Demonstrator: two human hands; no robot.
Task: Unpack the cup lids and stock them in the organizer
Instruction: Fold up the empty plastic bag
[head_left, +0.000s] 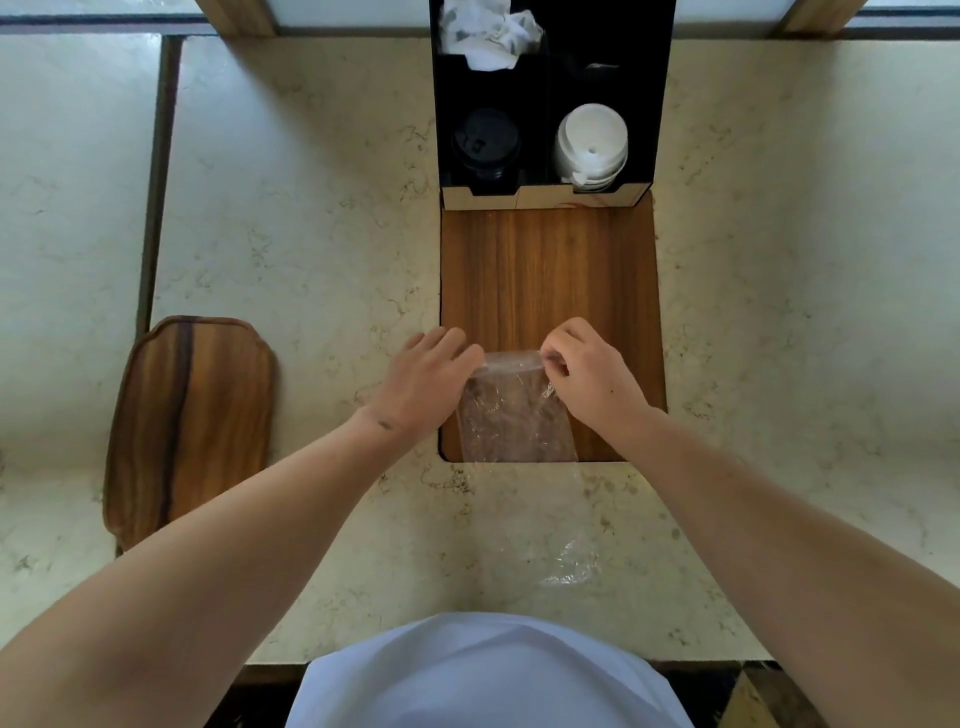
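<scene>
An empty clear plastic bag (511, 410) lies flat on the wooden panel (550, 275) set into the counter, its tail trailing toward me. My left hand (426, 382) presses on the bag's upper left edge. My right hand (589, 371) pinches its upper right corner between thumb and fingers. Beyond the panel stands the black organizer (649, 104). Its front left slot holds a stack of black lids (485, 143). The front right slot holds a stack of white lids (591, 140).
Crumpled white paper (485, 31) fills the organizer's back left slot. A wooden tray (192, 421) lies on the marble counter (311, 208) to the left. The counter's near edge runs just in front of my body.
</scene>
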